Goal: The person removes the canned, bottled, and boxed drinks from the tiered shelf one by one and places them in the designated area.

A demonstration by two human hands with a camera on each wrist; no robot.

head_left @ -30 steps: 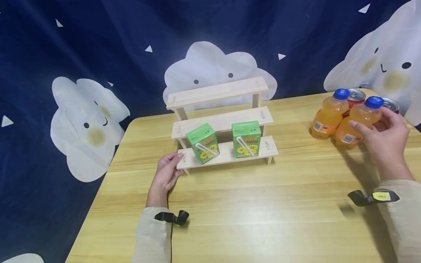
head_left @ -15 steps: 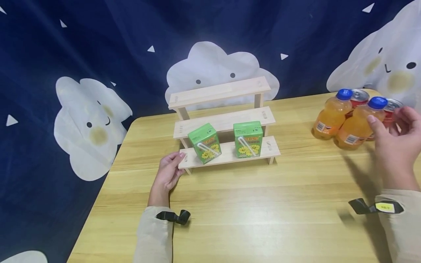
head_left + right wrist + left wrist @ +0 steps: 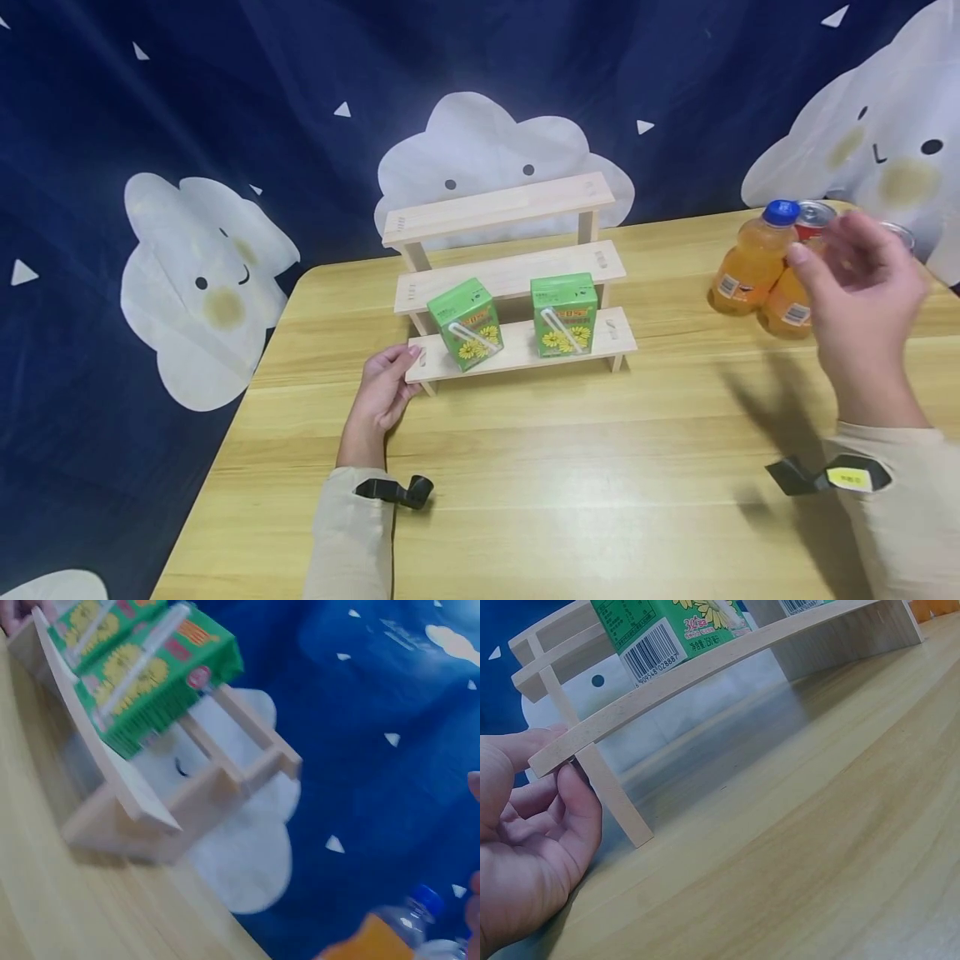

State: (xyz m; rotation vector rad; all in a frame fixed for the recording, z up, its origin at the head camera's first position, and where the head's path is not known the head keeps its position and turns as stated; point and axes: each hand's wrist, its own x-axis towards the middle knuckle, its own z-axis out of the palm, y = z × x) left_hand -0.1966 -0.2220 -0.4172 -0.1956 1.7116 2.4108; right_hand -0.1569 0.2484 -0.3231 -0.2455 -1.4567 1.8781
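Note:
My left hand (image 3: pixel 381 390) pinches the left end of the lowest board of a three-tier wooden shelf (image 3: pixel 498 208); in the left wrist view the thumb lies on top and curled fingers are underneath. Two green drink cartons with straws stand on that board, the left carton (image 3: pixel 467 327) turned at an angle and the right carton (image 3: pixel 564 317) facing front. My right hand (image 3: pixel 866 312), blurred, hovers at the right with loosely bent fingers and nothing in them. It overlaps the nearer orange drink bottle (image 3: pixel 789 307), hiding its cap. The other orange bottle (image 3: pixel 750 265) has a blue cap.
Behind the bottles stand two drink cans, one red can (image 3: pixel 815 217) showing its silver top, the other mostly hidden by my right hand. The wooden table (image 3: pixel 540 475) ends at a dark blue curtain (image 3: pixel 300 75) with cloud faces.
My right hand was at the nearer bottle, drew away to its right, then swung left in front of it. The left hand stays on the shelf; cartons and bottles stay put.

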